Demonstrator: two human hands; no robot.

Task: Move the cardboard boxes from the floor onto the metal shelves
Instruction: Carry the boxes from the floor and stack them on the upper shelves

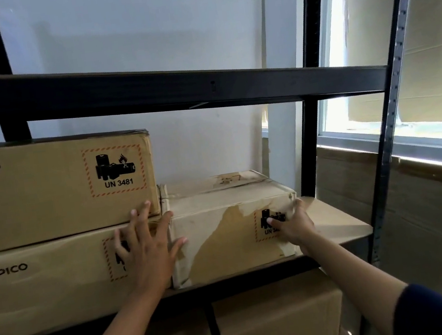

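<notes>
A: Where's the worn box (232, 239) rn?

B: On the metal shelf (342, 224), middle level, approx centre of frame. Front face torn, hazard label partly covered. Its left side sits right against the lower PICO box (47, 285).

A: Hands?

B: Left hand (147, 250) is flat w/ fingers (146, 208) spread and straight, pressing across the seam between the lower PICO box and the worn box; fingertips reach the bottom edge of the upper PICO box (57, 189) at 12 o'clock of the hand. Not gripping anything, released.

A: Right?

B: Right hand (296, 226) is at the worn box's front right corner, about 3 o'clock from the left hand. Thumb lies on the label, the other fingers curl round the corner, so it's grasping the box.

A: Other stuff?

B: 2 PICO boxes stacked at 9 o'clock, both w/ UN 3481 labels. Another big carton (277, 323) on the level below, 6 o'clock. Window (419, 124) at 3 o'clock, behind the shelf post.
</notes>
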